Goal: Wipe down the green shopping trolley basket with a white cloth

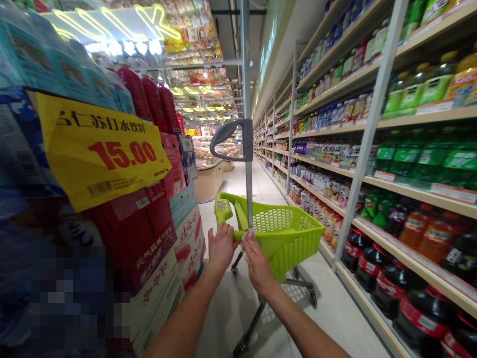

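A lime-green shopping cart (290, 233) with an empty mesh basket stands in a supermarket aisle ahead of me. My left hand (220, 246) grips the cart's green handle bar, fingers curled over it. My right hand (257, 263) is closed around the base of a grey metal pole (246, 99) that rises from the cart's rear, at a spot wrapped in clear tape. A grey loop handle (227, 139) juts from the pole higher up.
Stacked drink cartons (149, 233) with a yellow 15.00 price sign (100, 149) crowd the left. Shelves of bottled drinks (410, 164) line the right. The pale tiled aisle (242, 184) runs ahead toward a display counter (208, 179).
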Demonstrator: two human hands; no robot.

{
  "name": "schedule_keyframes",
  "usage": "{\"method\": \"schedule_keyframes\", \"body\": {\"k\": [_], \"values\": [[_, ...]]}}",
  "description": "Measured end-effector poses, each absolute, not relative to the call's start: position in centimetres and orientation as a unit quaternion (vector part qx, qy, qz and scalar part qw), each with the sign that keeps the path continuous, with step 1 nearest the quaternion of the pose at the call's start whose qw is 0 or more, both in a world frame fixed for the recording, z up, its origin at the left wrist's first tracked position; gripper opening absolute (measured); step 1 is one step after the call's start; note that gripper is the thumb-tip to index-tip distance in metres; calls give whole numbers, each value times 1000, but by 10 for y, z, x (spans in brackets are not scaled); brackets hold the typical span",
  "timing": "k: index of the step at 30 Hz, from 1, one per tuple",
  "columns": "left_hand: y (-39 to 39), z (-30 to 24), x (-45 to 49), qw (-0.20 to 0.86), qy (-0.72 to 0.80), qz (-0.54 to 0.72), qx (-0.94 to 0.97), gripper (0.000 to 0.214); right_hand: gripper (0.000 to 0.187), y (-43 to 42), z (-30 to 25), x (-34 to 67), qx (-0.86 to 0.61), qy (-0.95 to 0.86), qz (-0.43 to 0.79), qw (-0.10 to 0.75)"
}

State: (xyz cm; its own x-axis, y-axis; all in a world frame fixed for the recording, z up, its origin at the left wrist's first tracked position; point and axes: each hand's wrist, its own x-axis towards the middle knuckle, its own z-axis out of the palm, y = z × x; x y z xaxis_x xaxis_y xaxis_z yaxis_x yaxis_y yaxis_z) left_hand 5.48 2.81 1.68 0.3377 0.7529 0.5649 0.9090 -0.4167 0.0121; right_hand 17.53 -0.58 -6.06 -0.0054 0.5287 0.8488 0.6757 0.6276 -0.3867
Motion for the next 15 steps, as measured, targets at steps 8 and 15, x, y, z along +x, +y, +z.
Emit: {"method": "schedule_keyframes", "body": {"k": [8,15], "values": [[-13,21,88,130,-509,-260,-810,24,38,-8,-36,212,-488,-672,-114,545],[-10,35,82,7,-397,-227,-889,55,31,-39,-22,255,-537,-638,-110,541]]}}
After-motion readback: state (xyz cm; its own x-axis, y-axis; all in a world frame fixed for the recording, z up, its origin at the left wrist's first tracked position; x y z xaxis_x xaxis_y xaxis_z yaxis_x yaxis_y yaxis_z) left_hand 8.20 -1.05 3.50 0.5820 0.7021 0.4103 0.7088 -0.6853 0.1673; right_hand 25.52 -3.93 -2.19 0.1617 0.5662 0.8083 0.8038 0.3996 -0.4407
